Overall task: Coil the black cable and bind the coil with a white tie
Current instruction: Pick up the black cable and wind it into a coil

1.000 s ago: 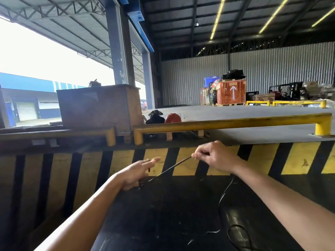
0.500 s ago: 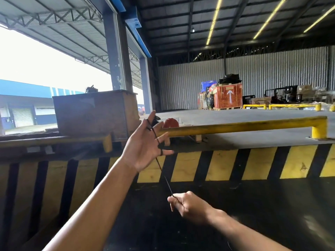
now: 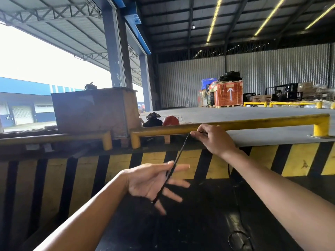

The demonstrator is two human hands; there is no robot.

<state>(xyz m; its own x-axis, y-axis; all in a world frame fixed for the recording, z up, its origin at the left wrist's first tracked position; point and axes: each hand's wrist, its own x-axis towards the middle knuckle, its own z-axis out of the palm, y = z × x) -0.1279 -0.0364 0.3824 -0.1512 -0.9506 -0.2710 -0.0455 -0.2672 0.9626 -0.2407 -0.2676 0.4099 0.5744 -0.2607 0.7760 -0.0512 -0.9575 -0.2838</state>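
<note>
A thin black cable point(image 3: 179, 153) runs taut and slanted between my two hands. My left hand point(image 3: 154, 182) is low in the middle, palm up with fingers spread, and the cable lies across the palm, looped from the thumb side to the little-finger side. My right hand point(image 3: 215, 140) is higher and to the right, in front of the yellow rail, pinching the cable between thumb and fingers. The loose rest of the cable point(image 3: 237, 200) hangs under my right forearm and ends in a loop point(image 3: 235, 240) on the black surface. I see no white tie.
A black work surface point(image 3: 181, 223) lies below my hands. Behind it rises a yellow-and-black striped kerb point(image 3: 299, 160) topped by a yellow rail point(image 3: 253, 123). A wooden crate point(image 3: 94, 111) and a red helmet point(image 3: 170, 120) sit beyond, with an orange crate point(image 3: 229, 95) far back.
My left hand has dropped from upright to low and palm up. My right hand has swung from below it up to rail height, drawing the cable across the left palm.
</note>
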